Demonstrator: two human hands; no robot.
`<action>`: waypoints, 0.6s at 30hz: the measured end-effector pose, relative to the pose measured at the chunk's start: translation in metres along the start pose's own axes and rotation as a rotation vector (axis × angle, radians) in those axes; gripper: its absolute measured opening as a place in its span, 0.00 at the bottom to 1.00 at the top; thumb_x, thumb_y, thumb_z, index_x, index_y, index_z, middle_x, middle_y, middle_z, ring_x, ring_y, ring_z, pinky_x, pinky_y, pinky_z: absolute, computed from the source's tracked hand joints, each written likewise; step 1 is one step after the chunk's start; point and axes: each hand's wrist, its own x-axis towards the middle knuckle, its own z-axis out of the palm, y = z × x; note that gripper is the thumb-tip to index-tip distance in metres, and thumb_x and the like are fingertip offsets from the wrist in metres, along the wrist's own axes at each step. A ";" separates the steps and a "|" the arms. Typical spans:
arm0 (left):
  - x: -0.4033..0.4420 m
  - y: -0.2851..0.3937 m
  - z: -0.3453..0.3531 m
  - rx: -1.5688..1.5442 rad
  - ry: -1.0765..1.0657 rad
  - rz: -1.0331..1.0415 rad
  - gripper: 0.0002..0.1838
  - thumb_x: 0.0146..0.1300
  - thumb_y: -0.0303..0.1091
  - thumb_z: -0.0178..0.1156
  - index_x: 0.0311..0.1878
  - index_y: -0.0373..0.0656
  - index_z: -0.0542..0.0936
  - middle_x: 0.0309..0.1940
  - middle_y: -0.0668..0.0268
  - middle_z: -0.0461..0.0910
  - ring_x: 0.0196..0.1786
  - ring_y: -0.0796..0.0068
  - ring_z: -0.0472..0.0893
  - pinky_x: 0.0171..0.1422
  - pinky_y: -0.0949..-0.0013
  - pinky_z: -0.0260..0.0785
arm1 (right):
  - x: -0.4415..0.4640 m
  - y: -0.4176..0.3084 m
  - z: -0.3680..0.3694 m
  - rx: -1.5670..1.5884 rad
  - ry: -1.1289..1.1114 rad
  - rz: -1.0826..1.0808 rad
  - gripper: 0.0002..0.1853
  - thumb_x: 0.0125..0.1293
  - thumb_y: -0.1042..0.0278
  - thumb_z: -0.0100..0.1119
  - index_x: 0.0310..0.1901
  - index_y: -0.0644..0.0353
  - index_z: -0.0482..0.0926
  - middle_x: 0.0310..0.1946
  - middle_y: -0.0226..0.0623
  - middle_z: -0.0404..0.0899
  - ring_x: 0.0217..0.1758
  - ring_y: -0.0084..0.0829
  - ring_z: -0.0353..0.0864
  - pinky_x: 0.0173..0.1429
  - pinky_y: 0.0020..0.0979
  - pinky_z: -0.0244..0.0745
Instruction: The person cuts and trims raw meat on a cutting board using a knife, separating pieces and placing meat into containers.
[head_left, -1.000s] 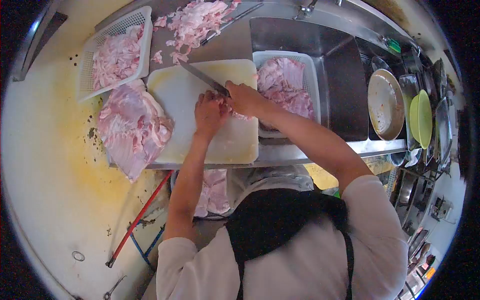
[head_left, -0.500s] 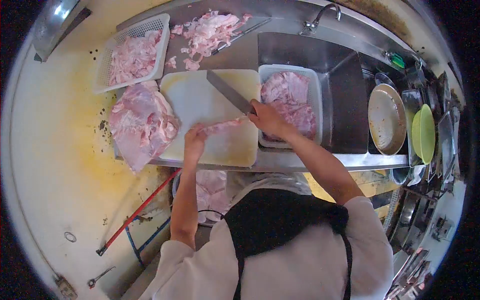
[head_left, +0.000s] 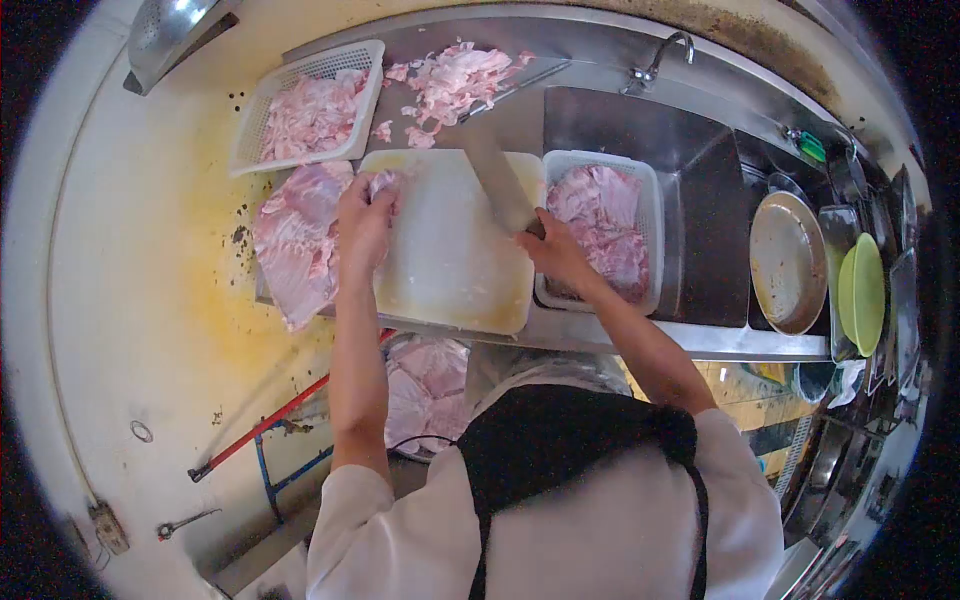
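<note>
My right hand point(head_left: 556, 250) is wrapped round the handle of a broad knife point(head_left: 492, 178), its slightly blurred blade pointing up and left over the white cutting board point(head_left: 455, 255). My left hand point(head_left: 365, 225) is closed at the board's upper left corner, and a bit of pink meat point(head_left: 383, 182) shows at its fingertips. Most of that piece is hidden by the hand. Just left of this hand, a large slab of raw meat point(head_left: 297, 245) overhangs the board's left side. To the right of the board, a white basket point(head_left: 652, 235) holds more raw meat point(head_left: 598, 225).
Pale trimmings point(head_left: 455, 85) lie heaped on the steel counter beside a thin rod point(head_left: 530, 88). A perforated basket point(head_left: 250, 140) of trimmings stands at the back left. Rightward are the sink point(head_left: 705, 200), tap point(head_left: 648, 75), a pan point(head_left: 788, 260) and a green bowl point(head_left: 862, 295). Below, a basin holds meat point(head_left: 425, 390).
My left hand has moved up and left with the meat strip, from the board's lower part to its upper left corner. The knife stays in my right hand, its blade now steeper.
</note>
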 end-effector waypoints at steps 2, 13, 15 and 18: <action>0.002 0.008 0.006 -0.048 -0.040 -0.037 0.09 0.63 0.33 0.58 0.42 0.39 0.79 0.26 0.71 0.75 0.25 0.81 0.69 0.28 0.74 0.60 | -0.012 0.004 -0.002 0.073 0.060 -0.042 0.17 0.66 0.62 0.62 0.48 0.66 0.74 0.29 0.43 0.81 0.31 0.33 0.79 0.36 0.38 0.73; 0.138 0.015 -0.043 0.643 0.410 0.738 0.22 0.63 0.42 0.62 0.54 0.35 0.80 0.44 0.53 0.84 0.46 0.59 0.83 0.51 0.59 0.73 | -0.091 0.001 -0.026 0.338 0.179 0.127 0.12 0.68 0.64 0.61 0.45 0.63 0.75 0.20 0.29 0.73 0.17 0.20 0.69 0.21 0.28 0.66; 0.104 -0.017 0.007 0.361 0.056 0.253 0.16 0.65 0.39 0.60 0.51 0.39 0.81 0.45 0.52 0.84 0.48 0.54 0.84 0.55 0.57 0.74 | -0.104 -0.005 -0.027 0.393 0.280 0.121 0.13 0.68 0.63 0.61 0.45 0.63 0.75 0.19 0.28 0.72 0.17 0.20 0.68 0.21 0.27 0.65; 0.050 -0.117 0.124 0.512 -0.513 0.334 0.14 0.57 0.37 0.63 0.45 0.43 0.80 0.45 0.53 0.81 0.51 0.50 0.78 0.55 0.50 0.70 | -0.114 -0.001 -0.035 0.261 0.295 0.191 0.14 0.68 0.61 0.62 0.46 0.63 0.75 0.19 0.28 0.72 0.17 0.19 0.68 0.21 0.26 0.65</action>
